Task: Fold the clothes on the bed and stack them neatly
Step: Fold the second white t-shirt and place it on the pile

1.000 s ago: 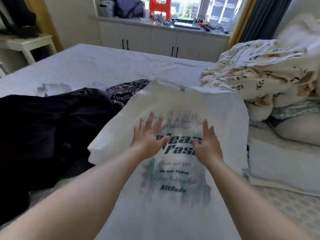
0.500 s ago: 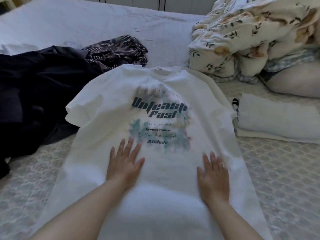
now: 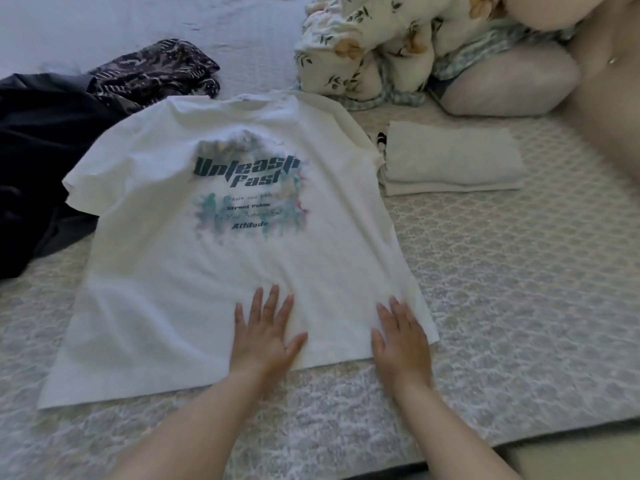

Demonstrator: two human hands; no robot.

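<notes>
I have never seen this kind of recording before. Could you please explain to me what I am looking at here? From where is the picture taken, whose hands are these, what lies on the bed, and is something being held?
There is no machine here. A person wears one wide-angle camera on the head, so you look forward and down along their own arms. The left hand and the right hand lie flat, fingers straight, on the bottom part of a white T-shirt with a printed design. Nothing is gripped; the hands only press on the cloth. The shirt is spread face up on the bed, not yet folded. To its right sits a folded white stack. To its left lie a dark garment and a patterned dark garment, both unfolded. Behind are a bunched floral quilt and a pillow.
</notes>
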